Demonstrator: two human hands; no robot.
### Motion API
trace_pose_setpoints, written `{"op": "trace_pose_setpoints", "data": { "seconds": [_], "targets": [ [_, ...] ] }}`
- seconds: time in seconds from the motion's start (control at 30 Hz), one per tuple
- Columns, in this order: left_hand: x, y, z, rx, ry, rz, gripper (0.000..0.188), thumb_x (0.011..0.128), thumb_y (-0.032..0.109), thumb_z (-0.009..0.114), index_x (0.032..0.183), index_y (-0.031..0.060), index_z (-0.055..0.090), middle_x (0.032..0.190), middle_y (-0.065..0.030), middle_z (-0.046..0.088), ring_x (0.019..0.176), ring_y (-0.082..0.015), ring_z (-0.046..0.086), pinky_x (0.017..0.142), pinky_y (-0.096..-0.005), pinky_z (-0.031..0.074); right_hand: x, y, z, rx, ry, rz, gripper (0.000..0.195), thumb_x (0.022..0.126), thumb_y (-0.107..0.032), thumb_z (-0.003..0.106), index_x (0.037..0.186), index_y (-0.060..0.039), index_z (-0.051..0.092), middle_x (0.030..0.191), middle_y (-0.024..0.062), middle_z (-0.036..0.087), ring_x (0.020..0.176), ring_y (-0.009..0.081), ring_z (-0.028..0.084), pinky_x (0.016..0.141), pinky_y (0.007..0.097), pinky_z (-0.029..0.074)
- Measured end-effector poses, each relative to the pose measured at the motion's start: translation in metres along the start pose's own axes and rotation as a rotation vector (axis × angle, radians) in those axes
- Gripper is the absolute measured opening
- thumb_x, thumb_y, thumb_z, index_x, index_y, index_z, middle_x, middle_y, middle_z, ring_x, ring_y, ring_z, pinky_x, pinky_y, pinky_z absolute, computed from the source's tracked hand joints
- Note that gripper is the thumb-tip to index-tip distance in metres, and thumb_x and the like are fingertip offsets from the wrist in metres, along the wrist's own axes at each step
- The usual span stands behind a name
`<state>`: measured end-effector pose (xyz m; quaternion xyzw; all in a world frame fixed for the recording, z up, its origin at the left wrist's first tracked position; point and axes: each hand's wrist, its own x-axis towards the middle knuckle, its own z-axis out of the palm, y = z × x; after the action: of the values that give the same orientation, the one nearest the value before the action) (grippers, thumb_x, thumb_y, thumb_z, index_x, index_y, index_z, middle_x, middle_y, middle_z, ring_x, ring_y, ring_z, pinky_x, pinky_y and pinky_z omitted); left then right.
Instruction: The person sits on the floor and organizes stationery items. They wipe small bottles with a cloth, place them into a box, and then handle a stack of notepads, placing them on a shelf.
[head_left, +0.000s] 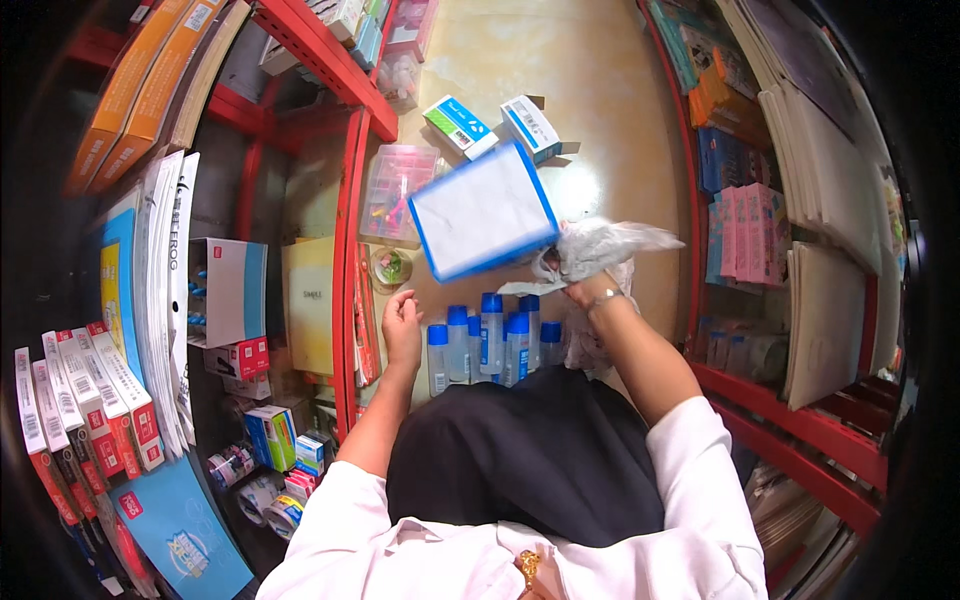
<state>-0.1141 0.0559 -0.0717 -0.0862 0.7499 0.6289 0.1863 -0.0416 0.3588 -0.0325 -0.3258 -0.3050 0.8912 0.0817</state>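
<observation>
My right hand grips a crumpled whitish plastic bag, which hides most of the fingers. At its fingertips is the corner of a white box with blue edges, slightly blurred and tilted; whether the hand holds the box too I cannot tell. My left hand is raised to the left of the box, its fingers loosely bent and nothing visible in it. Below the box, several clear bottles with blue caps stand upright in front of my black-clothed lap. A small round container sits near my left fingertips.
Two small cartons lie beyond the box on the tan floor, one with its flaps out. A clear pink compartment case is at left. Red metal shelving with boxed stationery flanks me on the left, and stocked shelves on the right.
</observation>
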Motion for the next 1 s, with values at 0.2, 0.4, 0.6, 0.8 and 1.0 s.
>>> {"op": "trace_pose_setpoints", "data": {
  "seconds": [0.2,0.4,0.6,0.8,1.0],
  "targets": [
    [-0.003,0.017,0.000,-0.014,-0.041,-0.001,0.022,0.098,0.012,0.049,0.115,0.0009,0.057,0.106,-0.0074,0.059,0.096,-0.0134,0.058,0.077,-0.0281,0.054,0.002,-0.027,0.033,-0.062,-0.213,-0.006,0.031,0.100,-0.038,0.049,0.089,-0.0100,0.059,0.062,0.0018,0.054,0.045,0.0126,0.046,0.039,0.0241,0.035],
    [-0.005,0.018,-0.005,-0.029,-0.029,-0.034,0.024,0.098,0.012,0.048,0.117,0.0001,0.056,0.108,-0.0088,0.058,0.097,-0.0161,0.058,0.078,-0.0300,0.055,0.012,-0.018,0.024,-0.241,0.014,-0.003,0.028,0.101,-0.032,0.043,0.085,-0.0127,0.055,0.067,0.0015,0.050,0.048,0.0130,0.043,0.040,0.0249,0.033],
    [-0.012,0.028,0.001,-0.071,-0.004,-0.056,0.023,0.097,0.012,0.047,0.116,0.0019,0.056,0.108,-0.0079,0.058,0.098,-0.0156,0.059,0.077,-0.0298,0.054,0.015,-0.015,0.019,0.137,-0.066,0.110,0.025,0.103,-0.033,0.043,0.093,-0.0143,0.056,0.078,-0.0021,0.055,0.064,0.0126,0.050,0.047,0.0265,0.041],
    [0.003,0.038,-0.009,-0.221,0.080,0.084,0.023,0.100,0.014,0.045,0.119,0.0038,0.052,0.115,-0.0072,0.057,0.099,-0.0162,0.059,0.078,-0.0320,0.052,-0.036,-0.051,0.088,-0.797,-0.153,-0.570,0.031,0.102,-0.029,0.047,0.093,-0.0032,0.060,0.083,0.0054,0.062,0.069,0.0122,0.056,0.058,0.0271,0.046],
    [0.003,0.075,-0.001,-0.323,0.067,0.128,0.028,0.102,0.022,0.045,0.124,0.0045,0.047,0.118,-0.0085,0.056,0.103,-0.0181,0.058,0.081,-0.0355,0.054,-0.061,-0.033,0.109,-1.290,-0.049,-0.959,0.020,0.093,-0.024,0.060,0.086,-0.0051,0.055,0.077,0.0170,0.056,0.063,0.0320,0.059,0.057,0.0403,0.046]
  ]
}}
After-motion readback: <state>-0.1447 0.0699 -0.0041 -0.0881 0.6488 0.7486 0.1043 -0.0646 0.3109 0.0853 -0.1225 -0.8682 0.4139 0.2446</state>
